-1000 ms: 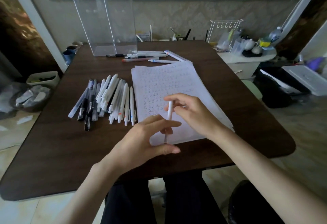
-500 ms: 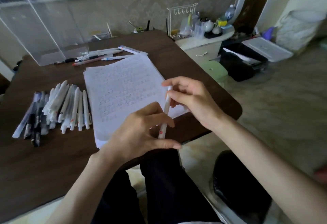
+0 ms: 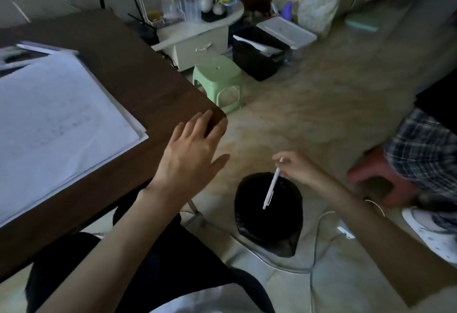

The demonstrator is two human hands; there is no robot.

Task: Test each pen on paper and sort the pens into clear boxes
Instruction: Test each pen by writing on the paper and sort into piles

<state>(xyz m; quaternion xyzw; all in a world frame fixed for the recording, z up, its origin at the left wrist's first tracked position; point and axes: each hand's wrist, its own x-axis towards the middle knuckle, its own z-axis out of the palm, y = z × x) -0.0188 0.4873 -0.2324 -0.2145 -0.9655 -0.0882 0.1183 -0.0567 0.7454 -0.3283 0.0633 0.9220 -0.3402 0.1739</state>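
In the head view I see that the camera has swung to the right since half a second ago, so the pile of pens and the clear boxes are out of sight now. Back then both hands were on 1 white pen over the edge of the paper. Now the left hand (image 3: 190, 149) has let go of it. Its fingers are straight and spread over the near corner of the brown table (image 3: 138, 73), and I cannot tell if they touch the wood. The right hand (image 3: 296, 167) has moved away from the table. It pinches the pen (image 3: 271, 188) by its top end with the fingertips, and the pen hangs down, tilted, right over the black bin (image 3: 259, 226) on the floor. The paper (image 3: 57, 120) lies in a stack on the table, at the left. A green stool (image 3: 220, 78) stands on the floor just past the table corner.
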